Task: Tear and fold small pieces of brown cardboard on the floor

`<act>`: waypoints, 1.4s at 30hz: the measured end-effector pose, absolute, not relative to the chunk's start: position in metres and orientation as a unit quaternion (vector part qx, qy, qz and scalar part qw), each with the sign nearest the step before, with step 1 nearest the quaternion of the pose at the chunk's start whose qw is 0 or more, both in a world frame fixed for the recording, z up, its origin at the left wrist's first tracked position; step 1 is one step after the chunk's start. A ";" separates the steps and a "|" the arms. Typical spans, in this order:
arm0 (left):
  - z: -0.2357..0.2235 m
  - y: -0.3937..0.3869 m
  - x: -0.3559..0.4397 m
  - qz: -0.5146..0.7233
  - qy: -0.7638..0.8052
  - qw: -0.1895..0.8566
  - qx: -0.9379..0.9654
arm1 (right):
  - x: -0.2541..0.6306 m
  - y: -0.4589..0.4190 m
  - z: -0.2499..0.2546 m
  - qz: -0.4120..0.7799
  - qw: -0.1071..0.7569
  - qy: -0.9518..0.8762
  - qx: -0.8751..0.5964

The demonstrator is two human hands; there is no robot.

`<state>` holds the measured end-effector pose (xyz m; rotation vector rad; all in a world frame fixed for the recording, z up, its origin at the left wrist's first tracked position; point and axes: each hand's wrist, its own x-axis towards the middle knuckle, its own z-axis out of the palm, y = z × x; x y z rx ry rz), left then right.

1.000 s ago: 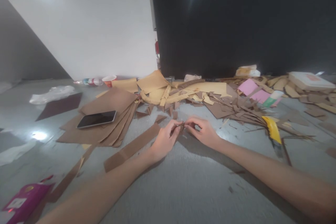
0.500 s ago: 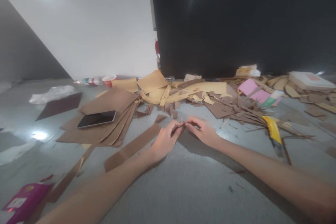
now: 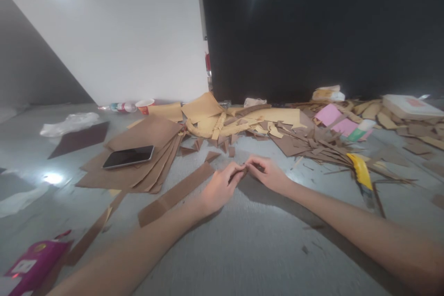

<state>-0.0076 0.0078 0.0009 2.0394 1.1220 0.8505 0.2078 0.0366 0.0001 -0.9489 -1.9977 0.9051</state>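
My left hand (image 3: 222,186) and my right hand (image 3: 269,175) meet over the grey tabletop, fingertips almost touching. Between their thumbs and fingers is a small brown paper piece (image 3: 244,169), mostly hidden by the fingers. Both hands are closed in a pinch on it. A long brown paper strip (image 3: 176,193) lies beside my left wrist. Just beyond the fingers are several small folded brown pieces (image 3: 224,146).
A smartphone (image 3: 128,157) rests on stacked brown sheets (image 3: 145,132) at left. At right lie a yellow-handled cutter (image 3: 360,171) and a heap of brown offcuts (image 3: 319,143). A magenta device (image 3: 38,261) sits near left. A paper cup (image 3: 144,105) stands at the back.
The fingers of my left hand have closed further round the small brown piece, and its thumb has shifted slightly right. My right hand stays nearly in place.
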 end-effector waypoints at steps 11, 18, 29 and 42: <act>0.000 0.009 -0.007 0.345 0.415 0.360 0.761 | 0.209 0.039 -0.007 0.271 0.421 -0.783 -0.369; -0.002 0.010 -0.008 0.356 0.414 0.369 0.752 | 0.209 0.038 -0.004 0.285 0.411 -0.790 -0.355; -0.001 0.008 -0.007 0.352 0.411 0.359 0.761 | 0.209 0.034 0.000 0.289 0.399 -0.793 -0.360; -0.006 0.014 -0.008 0.380 0.418 0.377 0.734 | 0.209 0.033 -0.008 0.231 0.416 -0.809 -0.346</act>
